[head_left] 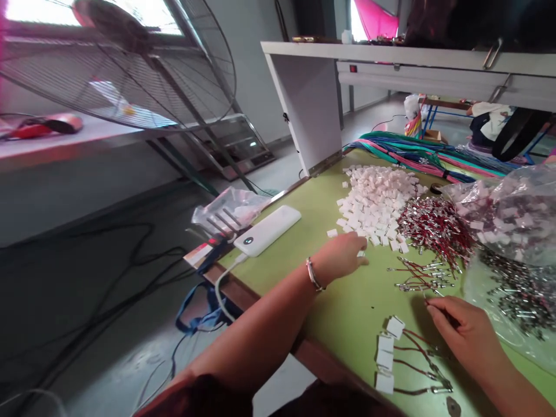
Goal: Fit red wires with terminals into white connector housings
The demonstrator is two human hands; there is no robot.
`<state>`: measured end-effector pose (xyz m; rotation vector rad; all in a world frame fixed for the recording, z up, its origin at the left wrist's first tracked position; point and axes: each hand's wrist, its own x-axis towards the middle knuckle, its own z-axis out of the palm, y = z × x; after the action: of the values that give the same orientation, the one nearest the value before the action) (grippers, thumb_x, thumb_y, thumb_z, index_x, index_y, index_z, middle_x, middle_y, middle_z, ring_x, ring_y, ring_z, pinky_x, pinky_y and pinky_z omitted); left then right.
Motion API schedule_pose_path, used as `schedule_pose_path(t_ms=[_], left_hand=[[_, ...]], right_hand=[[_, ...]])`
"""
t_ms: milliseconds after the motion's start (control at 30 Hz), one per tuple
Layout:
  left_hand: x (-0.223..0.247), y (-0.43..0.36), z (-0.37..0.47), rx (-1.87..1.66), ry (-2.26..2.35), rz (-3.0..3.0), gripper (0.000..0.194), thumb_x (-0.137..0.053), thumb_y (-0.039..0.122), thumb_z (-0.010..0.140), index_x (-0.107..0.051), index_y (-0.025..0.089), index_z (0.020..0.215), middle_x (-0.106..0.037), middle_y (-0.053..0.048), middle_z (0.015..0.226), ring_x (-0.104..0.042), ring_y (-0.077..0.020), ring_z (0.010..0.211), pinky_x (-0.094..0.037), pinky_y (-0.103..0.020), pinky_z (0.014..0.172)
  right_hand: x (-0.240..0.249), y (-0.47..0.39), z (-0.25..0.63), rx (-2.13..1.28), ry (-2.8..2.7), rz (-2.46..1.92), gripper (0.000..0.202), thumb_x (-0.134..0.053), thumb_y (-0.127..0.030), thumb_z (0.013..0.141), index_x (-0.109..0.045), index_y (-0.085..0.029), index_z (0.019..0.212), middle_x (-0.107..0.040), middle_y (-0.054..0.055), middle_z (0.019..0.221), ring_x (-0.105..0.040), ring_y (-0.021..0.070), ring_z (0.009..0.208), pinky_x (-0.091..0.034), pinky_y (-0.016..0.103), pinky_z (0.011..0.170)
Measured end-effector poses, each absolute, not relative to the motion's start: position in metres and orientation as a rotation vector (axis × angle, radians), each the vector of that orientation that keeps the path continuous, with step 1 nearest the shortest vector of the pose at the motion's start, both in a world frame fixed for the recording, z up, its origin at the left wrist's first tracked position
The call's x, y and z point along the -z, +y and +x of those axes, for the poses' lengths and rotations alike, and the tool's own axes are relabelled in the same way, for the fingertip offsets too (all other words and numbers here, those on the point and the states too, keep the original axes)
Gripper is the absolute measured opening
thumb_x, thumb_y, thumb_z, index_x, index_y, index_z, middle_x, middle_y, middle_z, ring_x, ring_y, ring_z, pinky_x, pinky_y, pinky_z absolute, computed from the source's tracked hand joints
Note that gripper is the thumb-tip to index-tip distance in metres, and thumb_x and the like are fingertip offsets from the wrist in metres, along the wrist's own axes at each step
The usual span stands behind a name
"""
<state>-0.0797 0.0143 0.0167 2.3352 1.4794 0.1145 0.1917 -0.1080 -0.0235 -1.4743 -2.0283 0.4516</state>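
White plastic wired connectors (386,360) sit lower right; left hand (341,255) pinches white block (361,253), right hand (463,324) red wire (427,302), which could snag metal-tipped loose wires (421,274)

We see a large caged fan (117,29) at the upper left, a white power bank (269,230) with its pale cable (220,284) near the centre, dark cables (98,313) across the floor (143,353) at lower left, and pink cloth (377,20) at the top, right of centre.
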Motion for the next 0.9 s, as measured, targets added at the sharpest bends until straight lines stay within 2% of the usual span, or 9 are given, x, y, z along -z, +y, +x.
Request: schedule_pose_path(t_ms=[167,267,367,467,567,700,900], left_hand=[[-0.004,0.006,-0.073,-0.139,1.378,2.382,0.02,-0.056,0.02,0.08,-0.065,0.013,0.097,-0.063,-0.011,0.097,-0.057,-0.0219,0.087,-0.042,-0.031,0.075],[-0.001,0.007,-0.068,-0.288,1.28,2.305,0.018,-0.059,0.018,0.075,-0.066,0.013,0.092,-0.062,-0.006,0.082,-0.054,-0.0173,0.076,-0.04,-0.028,0.068],[0.002,0.007,-0.058,-0.443,1.122,2.001,0.025,-0.063,0.025,0.075,-0.068,0.015,0.097,-0.055,0.002,0.063,-0.044,-0.0108,0.056,-0.034,-0.025,0.055],[0.007,0.002,-0.046,-0.544,0.963,1.567,0.03,-0.068,0.036,0.076,-0.072,0.016,0.097,-0.052,0.004,0.055,-0.036,-0.0074,0.048,-0.031,-0.023,0.049],[0.012,-0.008,-0.036,-0.568,0.846,1.168,0.029,-0.072,0.04,0.076,-0.074,0.015,0.091,-0.06,0.001,0.06,-0.045,-0.0067,0.05,-0.036,-0.022,0.051],[0.018,-0.019,-0.025,-0.569,0.702,0.891,0.024,-0.073,0.035,0.08,-0.074,0.013,0.09,-0.07,-0.006,0.079,-0.057,-0.0074,0.061,-0.045,-0.023,0.064],[0.022,-0.024,-0.02,-0.487,0.649,0.843,0.025,-0.076,0.035,0.079,-0.074,0.012,0.09,-0.069,-0.004,0.075,-0.055,-0.0052,0.055,-0.044,-0.02,0.059]], right_hand=[[0.02,-0.108,0.188,-0.532,-1.991,-1.542,0.025,-0.05,-0.033,0.091,-0.071,-0.023,0.082,-0.072,0.002,0.076,-0.064,0.0158,0.066,-0.048,0.028,0.063],[0.018,-0.107,0.188,-0.651,-1.898,-1.575,0.032,-0.047,-0.038,0.092,-0.068,-0.021,0.077,-0.067,0.002,0.068,-0.059,0.0151,0.061,-0.045,0.027,0.058],[0.015,-0.105,0.19,-0.834,-1.783,-1.584,0.037,-0.045,-0.046,0.093,-0.067,-0.02,0.077,-0.066,0.003,0.07,-0.058,0.0159,0.064,-0.042,0.026,0.055],[0.011,-0.105,0.191,-0.968,-1.69,-1.569,0.038,-0.047,-0.05,0.091,-0.067,-0.02,0.078,-0.066,0.004,0.076,-0.057,0.0169,0.069,-0.041,0.025,0.056],[0.007,-0.107,0.188,-0.999,-1.652,-1.538,0.037,-0.047,-0.05,0.09,-0.065,-0.02,0.075,-0.062,0.002,0.071,-0.053,0.0159,0.066,-0.04,0.025,0.056],[0.003,-0.11,0.179,-1.007,-1.72,-1.486,0.035,-0.046,-0.045,0.091,-0.061,-0.02,0.072,-0.051,-0.001,0.062,-0.045,0.0134,0.059,-0.037,0.025,0.056],[0.0,-0.109,0.172,-1.068,-1.792,-1.456,0.033,-0.043,-0.042,0.091,-0.058,-0.02,0.071,-0.045,-0.002,0.059,-0.04,0.0123,0.057,-0.034,0.025,0.055]])
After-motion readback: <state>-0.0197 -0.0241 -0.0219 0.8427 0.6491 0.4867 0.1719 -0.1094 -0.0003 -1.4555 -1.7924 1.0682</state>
